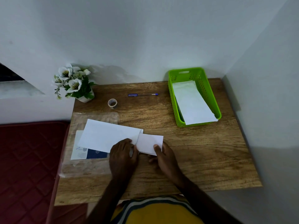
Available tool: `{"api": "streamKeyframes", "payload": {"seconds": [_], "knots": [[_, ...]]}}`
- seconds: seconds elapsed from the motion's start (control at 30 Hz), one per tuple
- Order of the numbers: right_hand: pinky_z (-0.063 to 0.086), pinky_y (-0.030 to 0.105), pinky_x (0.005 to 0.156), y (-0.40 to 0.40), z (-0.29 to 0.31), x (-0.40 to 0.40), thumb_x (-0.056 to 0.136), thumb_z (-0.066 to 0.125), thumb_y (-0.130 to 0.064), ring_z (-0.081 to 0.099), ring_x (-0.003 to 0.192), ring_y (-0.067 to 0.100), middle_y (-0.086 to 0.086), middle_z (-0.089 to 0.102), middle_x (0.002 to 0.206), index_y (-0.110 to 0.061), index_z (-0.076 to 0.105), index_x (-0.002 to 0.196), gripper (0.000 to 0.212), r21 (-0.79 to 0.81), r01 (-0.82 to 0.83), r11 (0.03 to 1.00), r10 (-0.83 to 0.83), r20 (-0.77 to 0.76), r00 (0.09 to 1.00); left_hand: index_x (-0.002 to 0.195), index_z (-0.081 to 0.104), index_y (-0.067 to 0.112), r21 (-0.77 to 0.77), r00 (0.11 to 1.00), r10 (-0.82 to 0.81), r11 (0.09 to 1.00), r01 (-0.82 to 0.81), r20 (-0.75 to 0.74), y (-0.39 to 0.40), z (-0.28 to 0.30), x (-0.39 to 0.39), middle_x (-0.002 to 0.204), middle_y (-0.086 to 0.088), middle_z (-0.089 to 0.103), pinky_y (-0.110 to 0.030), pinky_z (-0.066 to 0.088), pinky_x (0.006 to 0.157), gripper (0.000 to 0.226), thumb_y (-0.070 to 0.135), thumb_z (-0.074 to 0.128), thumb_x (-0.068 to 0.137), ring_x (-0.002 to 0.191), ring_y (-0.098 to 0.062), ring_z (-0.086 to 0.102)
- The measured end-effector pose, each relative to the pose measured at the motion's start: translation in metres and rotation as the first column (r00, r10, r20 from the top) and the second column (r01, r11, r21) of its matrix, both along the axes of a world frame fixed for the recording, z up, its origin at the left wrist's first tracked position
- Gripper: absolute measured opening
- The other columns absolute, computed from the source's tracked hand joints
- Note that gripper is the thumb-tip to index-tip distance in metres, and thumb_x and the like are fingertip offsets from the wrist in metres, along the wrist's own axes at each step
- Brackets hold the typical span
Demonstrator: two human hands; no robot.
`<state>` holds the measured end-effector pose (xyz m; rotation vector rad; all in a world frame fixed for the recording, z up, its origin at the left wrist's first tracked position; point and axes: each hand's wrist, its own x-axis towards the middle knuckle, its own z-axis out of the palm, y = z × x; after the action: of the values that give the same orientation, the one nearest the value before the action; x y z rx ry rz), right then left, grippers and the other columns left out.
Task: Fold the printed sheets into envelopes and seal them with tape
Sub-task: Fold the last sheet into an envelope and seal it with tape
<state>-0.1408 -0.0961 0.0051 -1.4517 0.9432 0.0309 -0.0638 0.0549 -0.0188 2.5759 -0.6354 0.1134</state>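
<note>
Left hand [123,155] is pressing curled fingers on the folded sheet [149,145] at the table's near middle, probably pinching its left edge; right hand [163,155] is gripping its right end, thumb on top. Risk: paper sliding on the smooth wood, skewing the crease. Wooden table [210,159] is sitting in a pale-walled corner, tape roll [112,103] and green basket [194,96] behind.

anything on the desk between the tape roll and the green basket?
Only the blue pen, lying flat toward the back of the stretch between tape roll and green basket; the rest is bare wooden desk. The head view shows this.
</note>
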Motion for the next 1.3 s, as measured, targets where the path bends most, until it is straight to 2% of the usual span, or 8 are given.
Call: {"api": "streamKeyframes", "payload": {"seconds": [0.1,0.27,0.53,0.63,0.8,1.0,1.17,1.3], "knots": [[0.048,0.026,0.04,-0.009,-0.002,-0.004,0.103,0.056,-0.033,0.069,0.054,0.02,0.007,0.073,0.081,-0.023,0.062,0.113,0.015,-0.064,0.024,0.998,-0.028,-0.059,0.998,0.096,0.076,0.008,0.01,1.0,0.004,1.0,-0.004,-0.017,-0.001,0.002,0.002,0.117,-0.009,0.074,-0.039,0.049,0.099,0.017,0.019,0.08,0.084,0.109,-0.026,0.068],[0.043,0.025,0.038,-0.028,-0.004,-0.008,0.1,0.063,-0.024,0.061,0.046,0.018,0.018,0.07,0.068,-0.011,0.07,0.094,0.015,-0.07,0.053,0.996,-0.054,-0.017,0.998,0.094,0.075,0.008,-0.008,1.0,-0.01,1.0,0.009,-0.02,0.0,0.004,0.004,0.116,-0.01,0.074,-0.042,0.052,0.096,0.015,0.016,0.08,0.083,0.107,-0.027,0.069],[0.044,0.022,0.047,-0.015,-0.005,0.015,0.096,0.068,-0.028,0.059,0.047,0.009,0.005,0.072,0.066,-0.016,0.078,0.085,0.019,-0.163,-0.07,0.984,0.072,0.007,0.997,0.093,0.076,0.008,-0.039,0.998,-0.046,0.998,0.044,-0.044,-0.01,0.005,-0.007,0.116,-0.008,0.074,-0.044,0.054,0.094,0.014,0.017,0.079,0.084,0.107,-0.026,0.069],[0.043,0.021,0.046,-0.01,-0.005,0.019,0.094,0.07,-0.027,0.06,0.049,0.008,0.001,0.074,0.07,-0.016,0.079,0.086,0.017,-0.111,-0.112,0.988,0.114,0.018,0.993,0.091,0.076,0.008,-0.07,0.999,-0.033,0.997,0.031,-0.029,-0.015,0.005,-0.012,0.114,-0.006,0.075,-0.041,0.054,0.092,0.012,0.017,0.08,0.083,0.104,-0.024,0.07],[0.042,0.016,0.052,-0.017,-0.007,0.013,0.089,0.074,-0.029,0.058,0.05,-0.003,-0.014,0.068,0.059,-0.03,0.073,0.07,0.02,-0.192,-0.107,0.976,0.117,0.043,0.992,0.091,0.075,0.01,-0.069,1.0,-0.021,0.997,0.021,-0.009,-0.014,0.003,-0.011,0.115,-0.006,0.075,-0.039,0.053,0.091,0.012,0.018,0.08,0.083,0.103,-0.024,0.07],[0.044,0.014,0.056,-0.006,-0.005,0.027,0.088,0.075,-0.025,0.064,0.057,-0.005,-0.018,0.072,0.065,-0.029,0.08,0.081,0.009,-0.163,-0.167,0.972,0.182,0.08,0.98,0.096,0.075,0.012,-0.057,0.998,-0.031,0.998,0.028,-0.054,-0.015,0.005,-0.012,0.117,-0.003,0.074,-0.041,0.055,0.09,0.015,0.023,0.078,0.087,0.106,-0.023,0.069],[0.043,0.016,0.051,-0.004,-0.003,0.034,0.093,0.066,-0.021,0.059,0.051,-0.003,-0.015,0.068,0.058,-0.023,0.08,0.102,0.018,-0.081,-0.327,0.942,0.329,0.011,0.944,0.1,0.075,0.012,-0.045,0.997,-0.034,0.998,0.031,-0.062,-0.015,0.003,-0.012,0.118,-0.004,0.074,-0.039,0.054,0.092,0.019,0.023,0.079,0.086,0.107,-0.023,0.069],[0.044,0.019,0.05,-0.001,-0.003,0.025,0.097,0.059,-0.015,0.058,0.05,0.0,-0.013,0.065,0.061,-0.024,0.077,0.099,0.021,-0.172,-0.086,0.981,0.086,-0.011,0.996,0.097,0.077,0.012,-0.041,0.999,-0.05,0.998,0.05,-0.01,-0.014,-0.005,-0.011,0.117,-0.006,0.074,-0.039,0.053,0.094,0.016,0.024,0.078,0.087,0.107,-0.023,0.069]]}}
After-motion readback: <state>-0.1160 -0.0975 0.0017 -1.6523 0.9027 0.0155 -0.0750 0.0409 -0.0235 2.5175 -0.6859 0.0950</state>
